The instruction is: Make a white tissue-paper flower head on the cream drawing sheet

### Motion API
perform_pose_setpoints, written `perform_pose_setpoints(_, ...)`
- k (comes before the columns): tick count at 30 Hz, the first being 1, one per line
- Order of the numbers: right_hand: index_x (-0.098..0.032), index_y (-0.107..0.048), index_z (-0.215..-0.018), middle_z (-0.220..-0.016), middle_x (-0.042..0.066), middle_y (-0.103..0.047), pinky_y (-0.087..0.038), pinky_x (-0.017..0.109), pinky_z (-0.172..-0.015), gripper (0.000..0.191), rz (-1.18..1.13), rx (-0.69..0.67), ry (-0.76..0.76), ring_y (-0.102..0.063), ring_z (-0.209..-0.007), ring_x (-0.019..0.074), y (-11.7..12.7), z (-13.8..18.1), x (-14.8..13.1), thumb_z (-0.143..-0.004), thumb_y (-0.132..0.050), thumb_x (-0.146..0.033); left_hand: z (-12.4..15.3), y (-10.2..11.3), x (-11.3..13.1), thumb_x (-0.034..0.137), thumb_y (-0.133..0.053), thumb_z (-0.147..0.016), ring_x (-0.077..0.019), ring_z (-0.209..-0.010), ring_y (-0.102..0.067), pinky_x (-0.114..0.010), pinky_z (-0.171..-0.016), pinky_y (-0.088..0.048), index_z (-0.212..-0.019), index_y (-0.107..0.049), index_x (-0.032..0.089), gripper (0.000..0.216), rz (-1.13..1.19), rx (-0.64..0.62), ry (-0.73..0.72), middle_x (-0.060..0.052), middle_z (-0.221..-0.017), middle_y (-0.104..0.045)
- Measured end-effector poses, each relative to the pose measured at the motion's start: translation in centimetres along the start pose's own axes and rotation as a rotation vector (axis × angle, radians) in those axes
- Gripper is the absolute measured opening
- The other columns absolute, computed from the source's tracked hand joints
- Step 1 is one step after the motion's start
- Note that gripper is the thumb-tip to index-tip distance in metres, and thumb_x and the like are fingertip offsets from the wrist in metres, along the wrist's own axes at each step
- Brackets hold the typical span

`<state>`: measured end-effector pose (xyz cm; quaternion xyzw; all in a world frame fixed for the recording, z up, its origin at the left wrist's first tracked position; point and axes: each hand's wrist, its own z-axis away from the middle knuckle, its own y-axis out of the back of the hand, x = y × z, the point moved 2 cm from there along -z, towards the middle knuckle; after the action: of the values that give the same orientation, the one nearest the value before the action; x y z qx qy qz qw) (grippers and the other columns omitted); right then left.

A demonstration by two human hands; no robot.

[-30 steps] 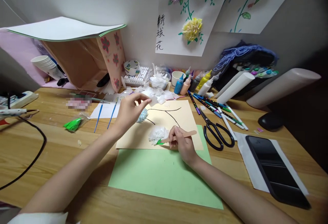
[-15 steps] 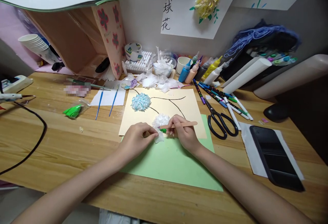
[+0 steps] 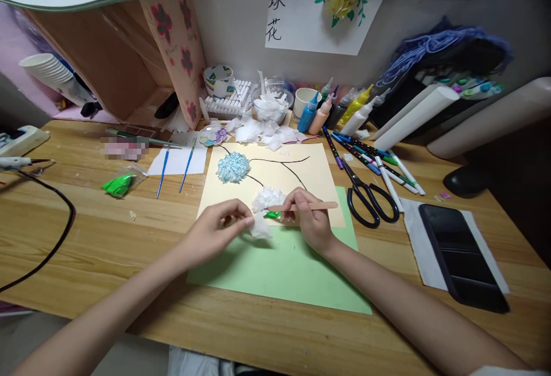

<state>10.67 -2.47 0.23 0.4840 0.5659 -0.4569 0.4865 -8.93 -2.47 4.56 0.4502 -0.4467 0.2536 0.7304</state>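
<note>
My left hand (image 3: pixel 215 231) pinches a small white tissue piece (image 3: pixel 260 228) just below a white tissue flower (image 3: pixel 267 198) on a cream paper sheet (image 3: pixel 318 181). My right hand (image 3: pixel 307 219) grips a wooden stick (image 3: pixel 314 206) lying level, its tip pointing left at the tissue piece. A blue tissue flower (image 3: pixel 233 167) sits at the sheet's upper left, joined to black drawn stems. A green sheet (image 3: pixel 284 272) lies under the cream one, toward me.
Black scissors (image 3: pixel 370 204) and several markers (image 3: pixel 379 163) lie right of the sheets, a black phone (image 3: pixel 460 255) on white paper farther right. Paint bottles (image 3: pixel 327 115), a tissue bowl (image 3: pixel 269 109) and loose scraps line the wall. Two brushes (image 3: pixel 174 166) and a black cable (image 3: pixel 47 244) lie left.
My left hand came back from the tissue pile at the far side with a white piece, down to the white flower. The right hand stayed put with the stick. The view tilted down.
</note>
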Motion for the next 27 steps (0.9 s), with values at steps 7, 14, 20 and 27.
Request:
perform_pose_setpoints(7, -0.022, -0.057, -0.075, -0.062, 0.001, -0.063, -0.044, 0.027, -0.053, 0.031, 0.007, 0.173, 0.084, -0.055, -0.054, 0.0137, 0.1, 0.0, -0.5, -0.092, -0.042, -0.043, -2.9, 0.6, 0.4, 0.034, -0.059, -0.079, -0.0114, -0.066, -0.054, -0.022, -0.058, -0.038, -0.079, -0.059, 0.015, 0.02, 0.17, 0.123, -0.003, -0.001, -0.074, -0.061)
perform_pose_setpoints(14, -0.023, -0.057, -0.087, -0.096, 0.004, -0.068, -0.051, 0.034, -0.081, 0.011, -0.009, 0.249, 0.082, -0.064, -0.09, 0.0183, 0.4, -0.6, -0.8, -0.085, -0.056, -0.034, -5.7, -0.1, 2.5, 0.036, -0.062, -0.075, -0.0117, -0.066, -0.058, -0.022, -0.06, -0.043, -0.077, -0.058, 0.015, 0.022, 0.272, 0.122, -0.058, -0.001, -0.074, -0.062)
perform_pose_setpoints(20, -0.021, -0.053, -0.078, -0.081, 0.002, -0.063, -0.051, 0.031, -0.073, 0.019, 0.037, 0.301, 0.051, -0.063, -0.081, 0.0176, 0.9, -1.1, -0.4, -0.074, -0.07, -0.028, -6.7, -0.4, 2.8, 0.041, -0.061, -0.075, -0.0133, -0.067, -0.059, -0.023, -0.059, -0.043, -0.077, -0.058, 0.015, 0.026, 0.215, 0.106, -0.062, -0.003, -0.074, -0.063)
perform_pose_setpoints(27, -0.019, -0.051, -0.089, -0.098, 0.008, -0.065, -0.049, 0.037, -0.082, 0.023, 0.214, 0.555, 0.084, -0.062, -0.087, 0.0189, 4.5, -3.2, 0.3, -0.075, -0.067, -0.03, -5.6, 0.7, 0.2, 0.04, -0.063, -0.076, -0.0135, -0.069, -0.059, -0.023, -0.061, -0.044, -0.078, -0.062, 0.016, 0.024, 0.19, 0.149, -0.063, -0.003, -0.076, -0.066)
